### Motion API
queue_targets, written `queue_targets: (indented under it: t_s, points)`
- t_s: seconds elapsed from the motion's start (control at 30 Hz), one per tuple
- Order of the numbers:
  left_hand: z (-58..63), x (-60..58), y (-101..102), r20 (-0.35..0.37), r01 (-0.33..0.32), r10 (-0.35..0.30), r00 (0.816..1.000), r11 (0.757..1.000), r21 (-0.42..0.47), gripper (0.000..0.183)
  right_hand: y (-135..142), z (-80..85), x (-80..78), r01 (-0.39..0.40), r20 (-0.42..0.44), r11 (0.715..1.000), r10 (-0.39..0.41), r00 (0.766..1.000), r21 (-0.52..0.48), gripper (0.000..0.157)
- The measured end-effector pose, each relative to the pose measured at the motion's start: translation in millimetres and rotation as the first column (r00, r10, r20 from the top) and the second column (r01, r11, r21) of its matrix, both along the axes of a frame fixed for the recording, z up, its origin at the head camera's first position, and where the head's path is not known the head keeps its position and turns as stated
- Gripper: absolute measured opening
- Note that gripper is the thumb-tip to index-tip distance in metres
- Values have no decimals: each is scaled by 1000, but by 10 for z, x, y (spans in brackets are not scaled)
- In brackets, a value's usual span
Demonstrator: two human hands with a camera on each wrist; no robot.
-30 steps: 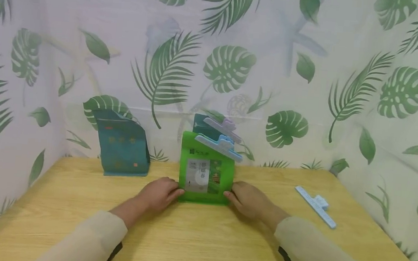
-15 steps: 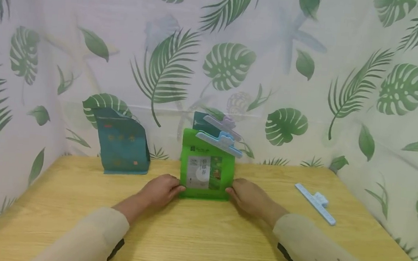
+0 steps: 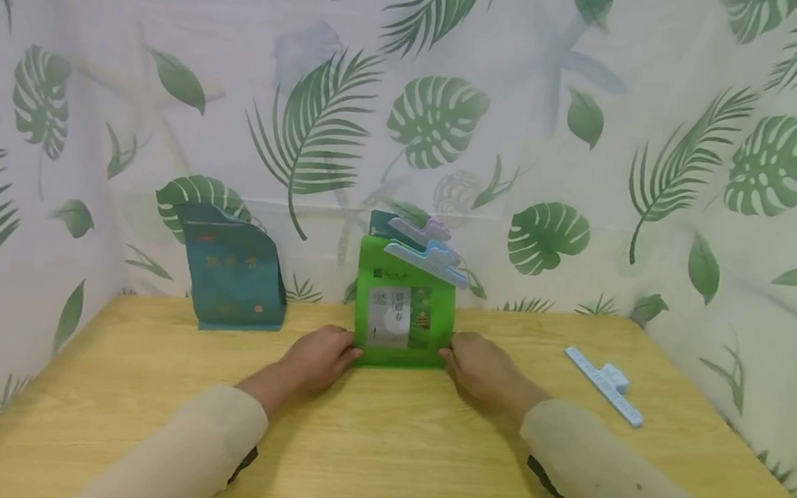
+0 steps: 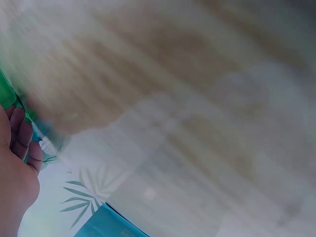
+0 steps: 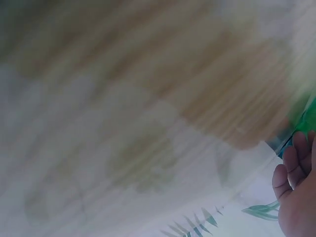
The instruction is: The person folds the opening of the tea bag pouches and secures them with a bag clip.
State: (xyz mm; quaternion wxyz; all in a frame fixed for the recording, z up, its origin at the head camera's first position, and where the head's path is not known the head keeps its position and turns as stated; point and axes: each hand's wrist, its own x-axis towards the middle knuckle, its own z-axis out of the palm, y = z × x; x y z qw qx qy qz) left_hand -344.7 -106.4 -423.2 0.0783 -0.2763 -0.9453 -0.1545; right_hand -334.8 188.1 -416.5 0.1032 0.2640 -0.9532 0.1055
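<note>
We see the left hand (image 3: 321, 357) and the right hand (image 3: 486, 370), each grip holding a lower side of the green pouch (image 3: 399, 320), which stands on the surface (image 3: 388, 454), a blue clip (image 3: 426, 262) slanting across its top.

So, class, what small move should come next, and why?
Probably ease the left hand and right hand off the bright green rectangular pouch: it stands upright with a long pale-blue plastic clip on top, while the dark teal, slant-topped pouch at left shows none.
</note>
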Motion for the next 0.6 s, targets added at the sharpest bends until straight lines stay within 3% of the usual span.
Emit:
queue_targets:
  t_s: [0.43,0.6]
  points:
    - [22,-44,75,78,-62,59,995,998,32,18,8,-48,-98,61,13,998,-61,998,17,29]
    - [0,-53,80,96,-84,79,992,995,45,20,-5,-33,-115,83,55,996,-85,995,37,38]
